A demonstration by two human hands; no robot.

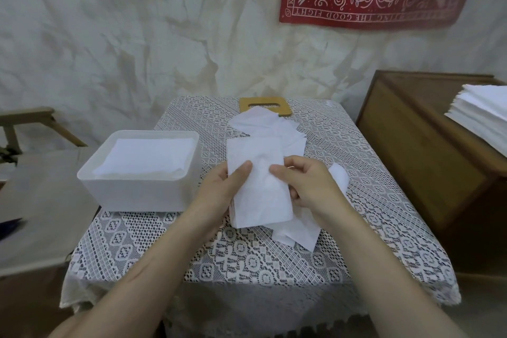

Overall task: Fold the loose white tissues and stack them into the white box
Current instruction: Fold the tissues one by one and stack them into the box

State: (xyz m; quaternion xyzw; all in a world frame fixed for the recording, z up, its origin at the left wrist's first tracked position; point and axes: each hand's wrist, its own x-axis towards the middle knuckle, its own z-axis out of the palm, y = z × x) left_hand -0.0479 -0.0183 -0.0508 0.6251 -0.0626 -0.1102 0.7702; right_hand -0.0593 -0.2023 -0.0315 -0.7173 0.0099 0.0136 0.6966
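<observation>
Room for moving mostly at 6 o'clock, over lace cloth (pixel 247 263) running to the near table edge; white box (pixel 137 192) crowding the 9 o'clock edge with folded tissues (pixel 148 156) stacked inside, loose tissues (pixel 277 129) strewn from centre toward a wooden lid (pixel 247 105) at 12. Above centre, one folded tissue (pixel 260 195) pinched between left hand (pixel 216 189) and right hand (pixel 310 189), thumbs pressed on top, fingers curled behind, forearms converging from 7 and 5 o'clock.

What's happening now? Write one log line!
left hand: holds tissue | right hand: pinches tissue | white box: partly filled | loose tissues: on table
</observation>
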